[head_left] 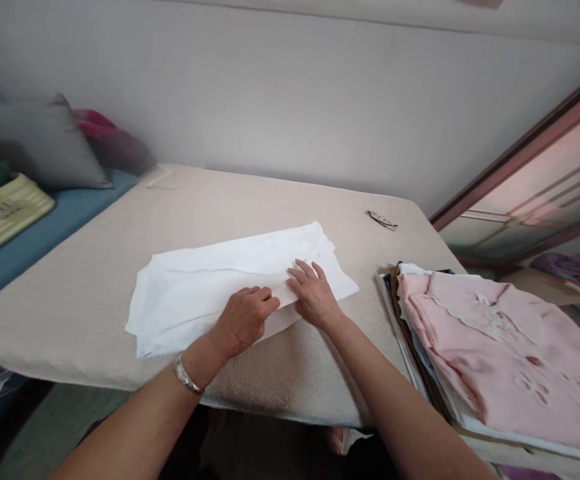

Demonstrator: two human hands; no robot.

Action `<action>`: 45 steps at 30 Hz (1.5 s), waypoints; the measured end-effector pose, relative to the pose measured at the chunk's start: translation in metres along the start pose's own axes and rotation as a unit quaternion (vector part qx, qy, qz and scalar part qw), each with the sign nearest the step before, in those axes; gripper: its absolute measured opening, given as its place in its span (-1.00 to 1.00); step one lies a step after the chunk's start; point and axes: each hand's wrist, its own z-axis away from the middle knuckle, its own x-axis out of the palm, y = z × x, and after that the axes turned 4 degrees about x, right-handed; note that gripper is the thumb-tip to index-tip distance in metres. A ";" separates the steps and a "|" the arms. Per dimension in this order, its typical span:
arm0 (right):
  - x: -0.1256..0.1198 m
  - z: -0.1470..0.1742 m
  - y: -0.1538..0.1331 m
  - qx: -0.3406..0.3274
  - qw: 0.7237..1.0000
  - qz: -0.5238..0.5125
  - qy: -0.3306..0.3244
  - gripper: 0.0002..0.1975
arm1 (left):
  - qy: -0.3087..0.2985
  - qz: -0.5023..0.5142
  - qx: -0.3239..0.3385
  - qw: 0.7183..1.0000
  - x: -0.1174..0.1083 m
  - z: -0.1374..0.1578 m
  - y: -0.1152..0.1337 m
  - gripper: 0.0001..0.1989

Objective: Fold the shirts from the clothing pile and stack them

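Note:
A white garment [195, 283], folded into a long strip, lies slantwise on the cream-covered table [270, 200]; its exact kind is hidden by the folds. At its near edge, my left hand [247, 317] is closed, with a folded-over bit of the white garment in its fingers. My right hand [315, 297] rests on the same garment just to the right, fingers spread over the fabric and thumb side toward the left hand. Between the two hands a narrow strip of the edge shows. A silver bracelet [187, 375] sits on my left wrist.
Eyeglasses [383, 221] lie near the table's back right. A stack of folded clothes, topped by a pink garment [510, 353], stands at the right. On the left are a grey cushion [40, 143] and a yellow basket [10, 213] on a blue surface. A wall [290, 100] rises behind.

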 end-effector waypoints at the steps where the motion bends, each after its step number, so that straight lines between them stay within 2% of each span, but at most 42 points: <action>1: -0.001 0.000 0.003 -0.001 1.000 0.003 -0.009 -0.51 | 0.002 -0.002 0.007 1.000 0.000 0.000 0.001 -0.73; 4: -0.006 0.002 0.009 -0.008 0.999 0.025 -0.029 -0.46 | 0.000 -0.010 0.027 1.000 0.001 0.003 0.005 -0.77; 8: -0.019 0.006 0.017 -0.002 0.998 0.061 -0.033 -0.67 | -0.001 -0.009 0.044 0.999 0.002 0.007 0.016 -0.77; 11: -0.031 0.009 0.025 0.018 0.995 0.083 -0.044 -0.70 | -0.007 0.008 0.026 1.000 0.003 0.009 0.021 -0.74; 14: -0.038 0.011 0.034 0.045 0.991 0.106 -0.071 -0.73 | -0.026 0.056 -0.036 0.997 -0.001 0.011 0.012 -0.73; 16: -0.038 0.012 0.041 0.062 0.987 0.121 -0.081 -0.76 | -0.054 0.093 -0.105 0.989 -0.007 0.017 -0.005 -0.74; 20: -0.030 0.016 0.055 0.079 0.986 0.123 -0.076 -0.66 | -0.115 0.140 -0.265 0.947 -0.023 0.043 -0.054 -0.71; 22: -0.027 0.017 0.060 0.086 0.986 0.117 -0.079 -0.67 | -0.144 0.186 -0.304 0.923 -0.029 0.058 -0.075 -0.70; 24: -0.029 0.018 0.064 0.098 0.985 0.118 -0.082 -0.71 | -0.181 0.221 -0.304 0.909 -0.032 0.070 -0.089 -0.72; 27: -0.036 0.017 0.067 0.115 0.982 0.126 -0.085 -0.74 | -0.224 0.235 -0.276 0.905 -0.029 0.078 -0.097 -0.82; 31: -0.044 0.017 0.072 0.114 0.982 0.124 -0.086 -0.76 | -0.209 0.209 -0.288 0.911 -0.020 0.075 -0.097 -0.85; 35: -0.036 0.020 0.075 0.111 0.981 0.122 -0.102 -0.67 | -0.225 0.178 -0.307 0.907 -0.021 0.078 -0.097 -0.73; 38: -0.024 0.023 0.077 0.101 0.982 0.128 -0.095 -0.60 | -0.265 0.210 -0.280 0.898 -0.028 0.086 -0.101 -0.82; 41: -0.017 0.023 0.081 0.087 0.984 0.131 -0.089 -0.75 | -0.276 0.244 -0.272 0.889 -0.035 0.092 -0.104 -0.89; 43: -0.017 0.023 0.084 0.088 0.985 0.121 -0.087 -0.84 | -0.275 0.245 -0.291 0.883 -0.037 0.094 -0.104 -0.86; 45: -0.018 0.023 0.086 0.092 0.987 0.105 -0.083 -0.85 | -0.276 0.231 -0.317 0.877 -0.039 0.096 -0.102 -0.79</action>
